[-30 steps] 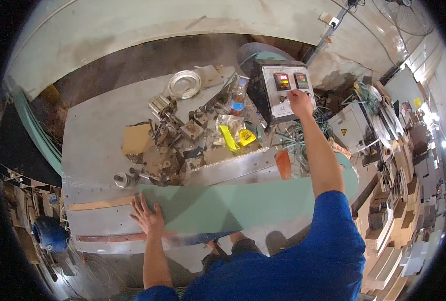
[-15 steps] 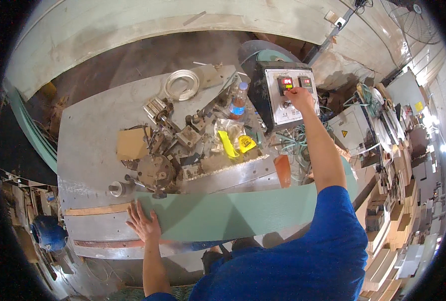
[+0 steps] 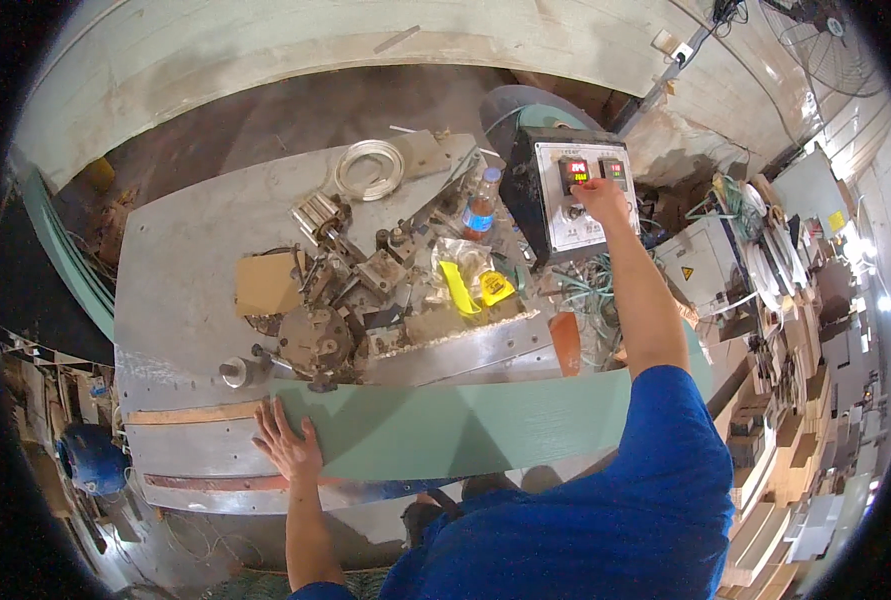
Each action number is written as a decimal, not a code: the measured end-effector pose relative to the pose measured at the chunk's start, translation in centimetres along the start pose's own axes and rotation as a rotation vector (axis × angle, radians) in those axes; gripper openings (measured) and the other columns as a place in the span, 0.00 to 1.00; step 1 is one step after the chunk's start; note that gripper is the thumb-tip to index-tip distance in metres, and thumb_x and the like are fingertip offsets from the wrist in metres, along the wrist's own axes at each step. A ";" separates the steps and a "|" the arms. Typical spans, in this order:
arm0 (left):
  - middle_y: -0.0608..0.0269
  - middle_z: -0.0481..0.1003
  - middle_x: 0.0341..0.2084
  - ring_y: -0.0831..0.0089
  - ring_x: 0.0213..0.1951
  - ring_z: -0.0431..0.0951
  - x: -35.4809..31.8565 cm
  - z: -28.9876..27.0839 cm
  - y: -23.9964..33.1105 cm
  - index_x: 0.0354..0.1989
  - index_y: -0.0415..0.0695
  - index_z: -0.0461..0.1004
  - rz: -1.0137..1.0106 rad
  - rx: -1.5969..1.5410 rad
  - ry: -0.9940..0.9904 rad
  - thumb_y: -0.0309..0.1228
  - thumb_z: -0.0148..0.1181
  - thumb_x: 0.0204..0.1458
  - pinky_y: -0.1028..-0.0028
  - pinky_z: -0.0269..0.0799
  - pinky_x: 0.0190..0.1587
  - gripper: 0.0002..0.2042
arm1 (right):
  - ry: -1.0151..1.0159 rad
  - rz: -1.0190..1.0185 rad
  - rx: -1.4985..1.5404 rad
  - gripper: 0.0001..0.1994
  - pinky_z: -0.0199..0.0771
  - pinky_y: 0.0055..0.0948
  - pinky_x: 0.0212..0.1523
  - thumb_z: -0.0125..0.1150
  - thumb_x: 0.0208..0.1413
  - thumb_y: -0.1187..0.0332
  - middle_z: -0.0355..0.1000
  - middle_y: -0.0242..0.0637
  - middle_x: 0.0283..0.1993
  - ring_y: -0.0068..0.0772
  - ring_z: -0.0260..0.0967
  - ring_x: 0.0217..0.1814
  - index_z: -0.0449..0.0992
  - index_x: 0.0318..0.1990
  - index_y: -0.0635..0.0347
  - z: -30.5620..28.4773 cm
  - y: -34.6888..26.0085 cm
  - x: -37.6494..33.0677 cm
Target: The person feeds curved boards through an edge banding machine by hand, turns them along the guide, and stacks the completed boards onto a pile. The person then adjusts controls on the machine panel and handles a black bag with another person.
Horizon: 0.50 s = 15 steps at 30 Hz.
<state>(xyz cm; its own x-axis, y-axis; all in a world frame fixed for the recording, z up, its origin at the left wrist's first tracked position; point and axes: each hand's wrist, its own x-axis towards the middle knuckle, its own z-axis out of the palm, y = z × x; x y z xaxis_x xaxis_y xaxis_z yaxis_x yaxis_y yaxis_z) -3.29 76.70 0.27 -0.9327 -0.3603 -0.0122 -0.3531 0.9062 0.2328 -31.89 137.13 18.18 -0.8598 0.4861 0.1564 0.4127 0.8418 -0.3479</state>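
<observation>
Head: left hand [image 3: 287,443] flat on green panel [image 3: 445,425], right hand [image 3: 601,196] at control box [image 3: 575,195]

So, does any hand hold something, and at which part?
Nothing is gripped. The left hand lies flat on the green board's left end; the right hand touches the control box.

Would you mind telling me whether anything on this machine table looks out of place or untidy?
A plastic bottle stands amid loose metal parts near the control box under the right hand. Sawdust lies along the metal guide behind the green board under the left hand.
</observation>
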 end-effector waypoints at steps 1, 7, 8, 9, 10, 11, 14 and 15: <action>0.57 0.52 0.70 0.57 0.72 0.46 -0.3 -0.3 -0.3 0.70 0.56 0.53 -0.010 0.001 0.004 0.47 0.51 0.55 0.39 0.37 0.68 0.33 | -0.050 0.028 -0.012 0.20 0.74 0.41 0.48 0.65 0.45 0.47 0.78 0.43 0.42 0.46 0.76 0.46 0.83 0.40 0.50 0.0 -0.6 -0.2; 0.59 0.52 0.70 0.58 0.72 0.46 -0.8 -0.8 -0.9 0.70 0.55 0.54 -0.029 -0.030 -0.005 0.46 0.53 0.54 0.39 0.36 0.68 0.33 | -0.009 0.123 -0.047 0.20 0.70 0.43 0.53 0.64 0.46 0.47 0.78 0.38 0.48 0.45 0.74 0.52 0.81 0.45 0.44 -0.3 -1.9 -2.8; 0.60 0.52 0.70 0.59 0.72 0.45 -0.8 -0.9 -0.9 0.70 0.55 0.54 -0.034 -0.018 -0.034 0.47 0.53 0.54 0.40 0.35 0.69 0.33 | 0.056 0.146 -0.043 0.21 0.69 0.44 0.54 0.64 0.46 0.47 0.78 0.37 0.48 0.45 0.73 0.53 0.81 0.46 0.43 -0.2 -2.3 -4.2; 0.61 0.51 0.70 0.61 0.72 0.45 -1.0 -1.0 -1.2 0.70 0.56 0.54 -0.044 -0.003 -0.065 0.48 0.53 0.54 0.41 0.34 0.69 0.33 | 0.148 0.161 -0.003 0.21 0.67 0.44 0.55 0.65 0.46 0.47 0.77 0.37 0.48 0.44 0.72 0.54 0.80 0.47 0.41 0.3 -2.2 -5.3; 0.62 0.50 0.71 0.62 0.72 0.44 -0.7 -1.2 -0.9 0.70 0.56 0.54 -0.042 -0.045 -0.070 0.48 0.53 0.54 0.41 0.34 0.69 0.34 | 0.329 -0.050 0.096 0.19 0.71 0.40 0.52 0.65 0.51 0.53 0.77 0.37 0.48 0.43 0.74 0.52 0.79 0.47 0.52 1.3 -0.3 -6.5; 0.63 0.49 0.71 0.63 0.73 0.43 -0.6 -1.5 -0.5 0.70 0.56 0.53 -0.063 -0.077 -0.080 0.49 0.53 0.55 0.42 0.33 0.69 0.34 | 0.411 -0.128 0.133 0.18 0.71 0.40 0.51 0.65 0.52 0.57 0.77 0.39 0.48 0.42 0.73 0.51 0.78 0.48 0.54 2.2 0.6 -8.6; 0.65 0.45 0.73 0.65 0.73 0.40 -0.7 -0.5 -1.8 0.71 0.57 0.51 -0.083 -0.016 -0.138 0.51 0.51 0.55 0.45 0.33 0.70 0.35 | 0.264 -0.287 0.274 0.17 0.70 0.40 0.50 0.65 0.52 0.60 0.76 0.41 0.47 0.45 0.72 0.49 0.77 0.49 0.55 3.0 1.6 -21.7; 0.66 0.44 0.73 0.65 0.74 0.39 0.0 -0.4 -1.1 0.72 0.57 0.49 -0.039 -0.029 -0.139 0.52 0.50 0.56 0.43 0.31 0.70 0.36 | 0.277 -0.318 0.196 0.18 0.68 0.41 0.53 0.65 0.53 0.60 0.75 0.42 0.48 0.46 0.71 0.51 0.76 0.49 0.57 4.1 5.7 -25.8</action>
<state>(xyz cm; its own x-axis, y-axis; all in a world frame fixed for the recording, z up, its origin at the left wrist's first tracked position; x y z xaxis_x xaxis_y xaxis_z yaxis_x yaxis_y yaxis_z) -2.87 75.64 0.42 -0.9200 -0.3596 -0.1557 -0.3892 0.8844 0.2574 -8.57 128.44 8.33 -0.8110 0.2775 0.5151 0.0538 0.9120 -0.4067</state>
